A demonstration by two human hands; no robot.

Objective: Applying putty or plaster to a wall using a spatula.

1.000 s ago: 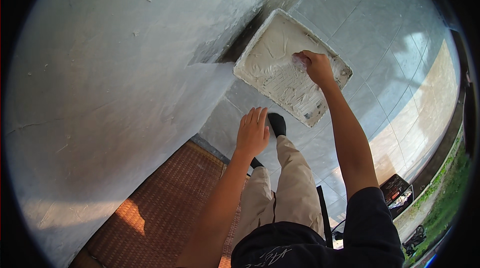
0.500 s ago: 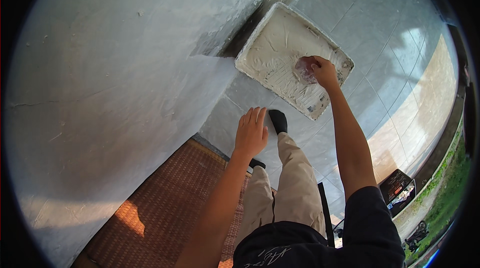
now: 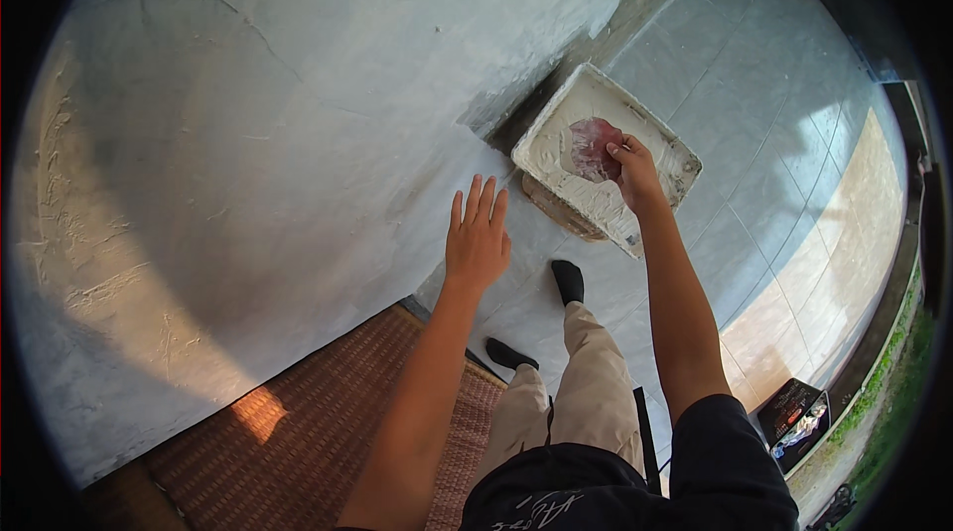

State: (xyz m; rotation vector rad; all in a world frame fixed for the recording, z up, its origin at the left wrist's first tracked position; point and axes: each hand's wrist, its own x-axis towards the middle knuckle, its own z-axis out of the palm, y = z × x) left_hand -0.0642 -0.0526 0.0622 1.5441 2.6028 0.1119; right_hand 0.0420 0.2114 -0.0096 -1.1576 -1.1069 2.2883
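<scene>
A reddish, flat hand scraper (image 3: 596, 148) smeared with pale putty is pinched between the thumb and fingers of my right hand (image 3: 635, 174). Its blade is over the off-white putty (image 3: 602, 97) in a shallow rectangular tray (image 3: 650, 120); whether it touches the putty I cannot tell. My left hand (image 3: 477, 245) holds nothing, its fingers stretched out and spread. It hovers to the left of the tray, in front of the grey plastered wall (image 3: 298, 134); contact with the wall cannot be made out.
Beneath the tray shows a brownish support (image 3: 558, 207), close to the wall's foot. Grey tiles (image 3: 754, 114) cover the floor at right. A woven reddish mat (image 3: 338, 412) lies lower left. My black-socked feet (image 3: 567, 282) stand near the tray. A dark box (image 3: 791, 414) sits lower right.
The scraper has moved from the tray's right part toward its upper left side, lifted with my right hand. My left hand has risen toward the wall with fingers spreading. The view has shifted left.
</scene>
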